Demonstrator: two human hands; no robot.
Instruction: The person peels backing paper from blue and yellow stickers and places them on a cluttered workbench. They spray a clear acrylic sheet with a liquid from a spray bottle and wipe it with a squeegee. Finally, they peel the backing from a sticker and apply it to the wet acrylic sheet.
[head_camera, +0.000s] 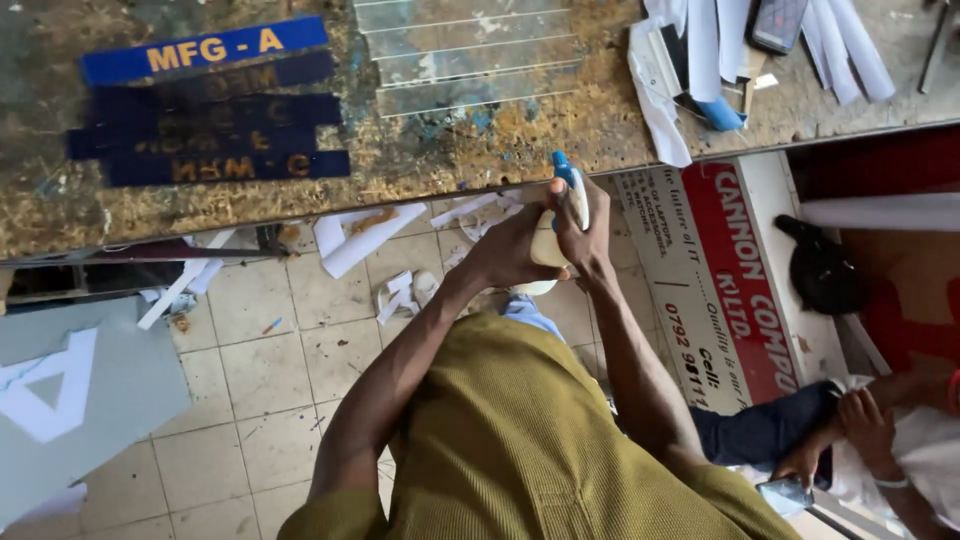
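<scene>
Both my hands meet at the edge of a worn workbench (480, 150). My right hand (580, 225) grips the top of a small white bottle with a blue cap (565, 170). My left hand (505, 250) wraps around the cream-coloured body of the same bottle (548, 250). On the bench, far left, lie several dark blue nameplate strips (205, 110) with gold letters. Several clear acrylic strips (465, 50) lie side by side at the top middle, just beyond the bottle.
White peeled backing strips (700, 60) and a phone (775, 20) lie at the bench's right end. A red and white signboard (720, 280) leans below it. A grey panel (80, 390) with a white letter lies on the tiled floor. Another person (870, 440) sits at the right.
</scene>
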